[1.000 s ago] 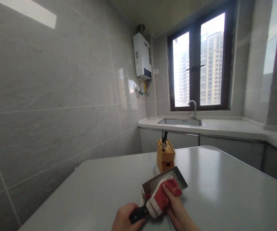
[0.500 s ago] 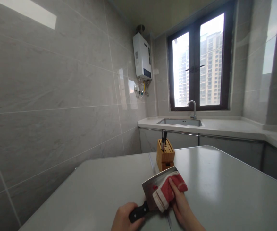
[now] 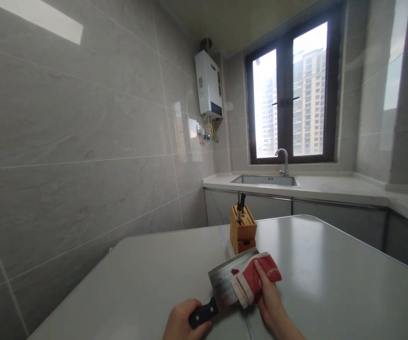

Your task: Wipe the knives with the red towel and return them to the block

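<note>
- On my feed the left hand (image 3: 187,321) is curled round the black riveted handle (image 3: 203,313) of a broad, rectangular steel cleaver (image 3: 221,281), its fingers closed on the grip.
- I see the cleaver held above a pale grey, glossy table (image 3: 147,288), blade slanting up to the right.
- The right hand (image 3: 271,300) has a folded red-and-white cloth (image 3: 253,278) pressed against the right part of the blade, thumb on top; its other fingers are mostly hidden from me, so I cannot tell how they bend.
- I make out a small red patch (image 3: 235,272) on the steel, just beside the cloth.
- Beyond the blade stands a yellow-brown wooden knife block (image 3: 243,230) with black-handled tools (image 3: 241,207) in it; I cannot tell whether blade and block touch.
- Farther back I see a steel sink (image 3: 266,180).
</note>
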### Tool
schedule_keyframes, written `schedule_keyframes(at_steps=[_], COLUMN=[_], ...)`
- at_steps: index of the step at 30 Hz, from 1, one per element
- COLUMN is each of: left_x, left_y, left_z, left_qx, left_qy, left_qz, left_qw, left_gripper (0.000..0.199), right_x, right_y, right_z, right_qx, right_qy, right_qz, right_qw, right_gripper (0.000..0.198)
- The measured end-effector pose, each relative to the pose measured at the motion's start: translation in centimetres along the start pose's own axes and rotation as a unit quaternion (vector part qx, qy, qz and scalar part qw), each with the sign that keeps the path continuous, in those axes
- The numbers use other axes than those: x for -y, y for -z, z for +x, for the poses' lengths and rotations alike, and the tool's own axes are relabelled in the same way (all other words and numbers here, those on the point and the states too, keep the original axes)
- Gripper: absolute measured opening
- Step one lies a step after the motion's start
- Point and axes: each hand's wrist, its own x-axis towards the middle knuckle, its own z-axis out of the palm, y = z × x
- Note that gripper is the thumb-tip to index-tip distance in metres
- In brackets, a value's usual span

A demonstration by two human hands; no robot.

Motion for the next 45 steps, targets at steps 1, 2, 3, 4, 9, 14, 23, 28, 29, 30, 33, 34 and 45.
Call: schedule_keyframes(at_steps=[1, 2, 3, 4, 9, 14, 23, 28, 29, 30, 33, 34, 45], left_x=[0.0, 0.0, 0.0, 0.0, 0.0, -0.4, -0.7, -0.2, -0.2, -0.2, -0.3, -0.3, -0.2], left_y=[0.0, 0.0, 0.0, 0.0, 0.1, 0.2, 0.2, 0.0, 0.0, 0.0, 0.1, 0.1, 0.0], left_z=[0.0, 0.0, 0.0, -0.1, 0.0, -0.1, 0.0, 0.0, 0.0, -0.1, -0.1, -0.1, -0.2], left_qx=[0.003, 0.006, 0.006, 0.005, -0.003, -0.003, -0.011, -0.001, 0.002, 0.004, 0.009, 0.011, 0.012], left_qy=[0.005, 0.01, 0.015, 0.019, 0.028, 0.035, 0.056, 0.047, 0.045, 0.042, 0.03, 0.027, 0.009], left_qz=[0.005, 0.01, 0.014, 0.017, 0.023, 0.028, 0.066, 0.069, 0.074, 0.077, 0.07, 0.066, 0.041], left_qw=[1.0, 1.0, 1.0, 1.0, 0.999, 0.999, 0.996, 0.997, 0.996, 0.996, 0.997, 0.997, 0.999], left_gripper=[0.017, 0.017, 0.017, 0.018, 0.017, 0.014, 0.01, 0.012, 0.012, 0.012, 0.013, 0.013, 0.02], right_x=[0.0, -0.1, -0.1, -0.2, -0.4, -0.3, -0.5, -0.8, -0.9, -0.9, -1.1, -1.3, -2.7], right_y=[0.0, 0.0, 0.0, 0.0, 0.1, 0.2, 0.0, 0.1, 0.1, 0.1, 0.3, 0.4, 1.1], right_z=[0.0, 0.0, 0.0, 0.0, 0.1, 0.0, -0.1, -0.2, -0.2, -0.3, -0.5, -0.5, -0.6], right_qx=[0.005, 0.009, 0.014, 0.018, 0.027, 0.054, 0.085, 0.111, 0.11, 0.11, 0.126, 0.135, 0.211], right_qy=[0.0, -0.003, -0.009, -0.016, -0.022, -0.035, -0.041, -0.028, -0.027, -0.026, -0.024, -0.023, 0.013], right_qz=[-0.003, -0.007, -0.013, -0.018, -0.035, -0.056, -0.059, -0.061, -0.066, -0.072, -0.105, -0.12, -0.291], right_qw=[1.0, 1.0, 1.0, 1.0, 0.999, 0.996, 0.994, 0.992, 0.991, 0.991, 0.986, 0.983, 0.933], right_gripper=[0.052, 0.054, 0.055, 0.055, 0.044, 0.038, 0.045, 0.045, 0.045, 0.045, 0.044, 0.044, 0.038])
